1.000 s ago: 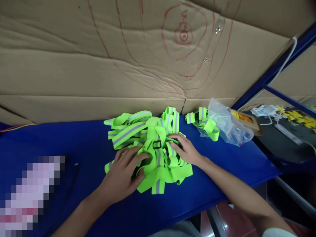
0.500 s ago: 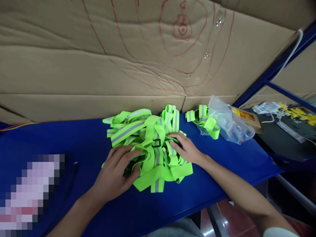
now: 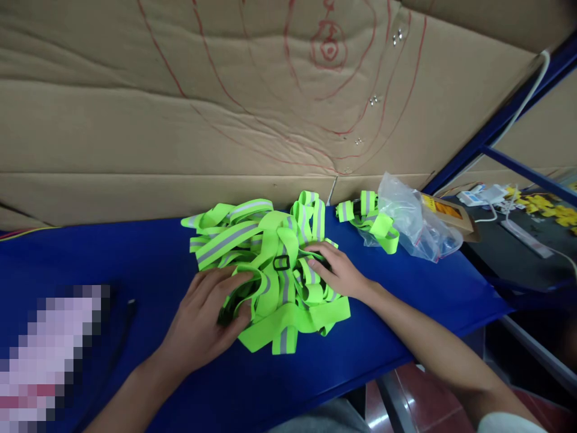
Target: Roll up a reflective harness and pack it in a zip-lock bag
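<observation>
A tangled heap of neon-green reflective straps (image 3: 283, 300) with grey stripes lies on the blue table. My left hand (image 3: 205, 313) curls around a looped strap at the heap's near left side, thumb below and fingers above. At the heap's right side, my right hand (image 3: 338, 273) has its thumb and fingers closed over some of the bunched straps; its fingertips are partly hidden among them. Between the hands shows a small black buckle (image 3: 282, 263) on one strap.
A smaller bundle of green straps (image 3: 383, 225) lies at the right beside a clear plastic bag (image 3: 406, 216) and an open cardboard box (image 3: 451, 216). A cardboard wall (image 3: 135, 132) stands behind the table. A black cable (image 3: 124, 331) and a pixelated object (image 3: 58, 349) are at left.
The whole view has shifted slightly. My left hand has moved a little left with its strap loop. My right hand stays at the same place on the heap.
</observation>
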The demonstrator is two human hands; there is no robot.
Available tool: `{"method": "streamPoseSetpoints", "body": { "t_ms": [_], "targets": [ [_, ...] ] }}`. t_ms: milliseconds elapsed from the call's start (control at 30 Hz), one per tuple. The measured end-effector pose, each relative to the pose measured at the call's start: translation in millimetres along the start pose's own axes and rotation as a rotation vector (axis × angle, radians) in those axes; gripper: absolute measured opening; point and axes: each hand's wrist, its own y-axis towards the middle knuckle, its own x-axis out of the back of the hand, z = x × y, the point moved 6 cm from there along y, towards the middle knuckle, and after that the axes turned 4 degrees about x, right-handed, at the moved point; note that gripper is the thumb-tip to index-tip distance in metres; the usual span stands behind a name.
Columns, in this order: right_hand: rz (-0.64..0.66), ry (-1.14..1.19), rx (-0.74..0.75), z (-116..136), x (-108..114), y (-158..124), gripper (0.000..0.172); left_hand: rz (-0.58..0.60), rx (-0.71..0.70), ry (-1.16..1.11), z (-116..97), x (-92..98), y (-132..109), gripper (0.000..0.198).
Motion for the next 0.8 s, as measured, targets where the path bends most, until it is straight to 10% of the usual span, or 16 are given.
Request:
{"method": "streamPoseSetpoints", "body": {
  "t_ms": [300, 500, 800],
  "targets": [
    [0.001, -0.004, 0.002, 1, 0, 1, 0.028, 0.030, 0.050, -0.003, 1, -2.6, 1, 0.049],
    [-0.177, -0.158, -0.181, -7, 9, -9, 0.040, 0.239, 0.266, 0.010, 23, -18.0, 1, 0.104],
    [-0.001, -0.026, -0.089, 16, -28, -2, 0.042, 0.122, 0.586, -0.204, 32, -8.6, 8, 0.051]
  ]
}}
